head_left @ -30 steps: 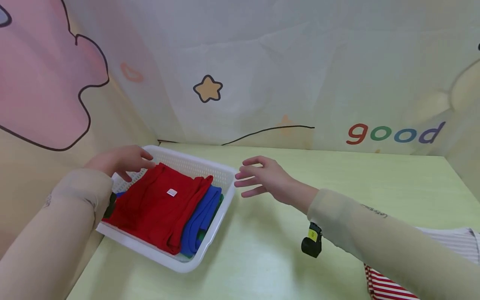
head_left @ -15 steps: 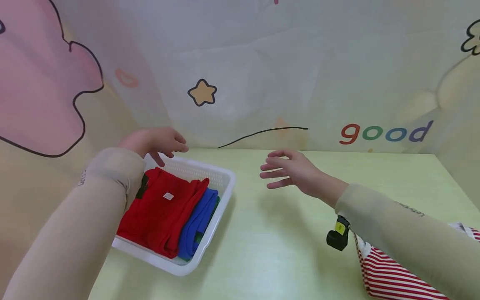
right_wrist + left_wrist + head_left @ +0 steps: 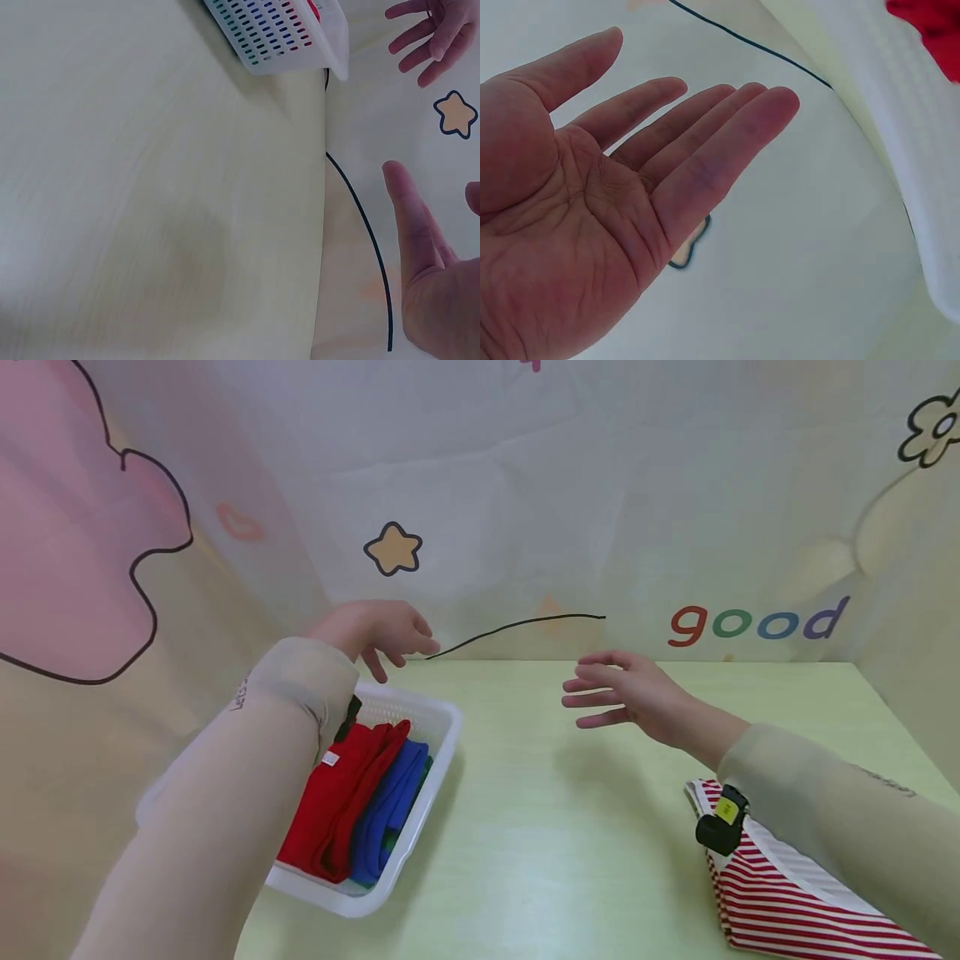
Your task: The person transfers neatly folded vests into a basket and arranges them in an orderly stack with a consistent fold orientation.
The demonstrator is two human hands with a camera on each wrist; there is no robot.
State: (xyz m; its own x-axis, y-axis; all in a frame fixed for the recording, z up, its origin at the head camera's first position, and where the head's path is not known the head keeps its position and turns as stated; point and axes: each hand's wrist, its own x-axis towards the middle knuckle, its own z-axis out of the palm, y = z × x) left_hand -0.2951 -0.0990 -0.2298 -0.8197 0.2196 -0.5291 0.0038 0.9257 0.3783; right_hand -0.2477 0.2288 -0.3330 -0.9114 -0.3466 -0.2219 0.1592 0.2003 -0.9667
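My left hand [image 3: 386,631] hovers above the far rim of a white plastic basket [image 3: 408,852], its fingers loosely extended and holding nothing; the palm shows in the left wrist view. In the basket lie folded clothes: a red garment [image 3: 341,802] with a small white label, a blue garment [image 3: 390,810] beside it, and a bit of green at the edge. The left sleeve covers the basket's left part. My right hand [image 3: 637,693] is over the table to the right of the basket, fingers spread and relaxed, touching nothing. Under the right forearm lies a red-and-white striped garment [image 3: 787,893].
The pale green table [image 3: 517,843] extends between the basket and the striped garment. Behind it stands a wall covering [image 3: 510,527] printed with a star, a flower and the word "good". A side wall rises close on the left.
My left hand has moved right and up, from over the basket's left side to its far rim. The right hand has moved right, away from the basket. More of the striped garment shows.
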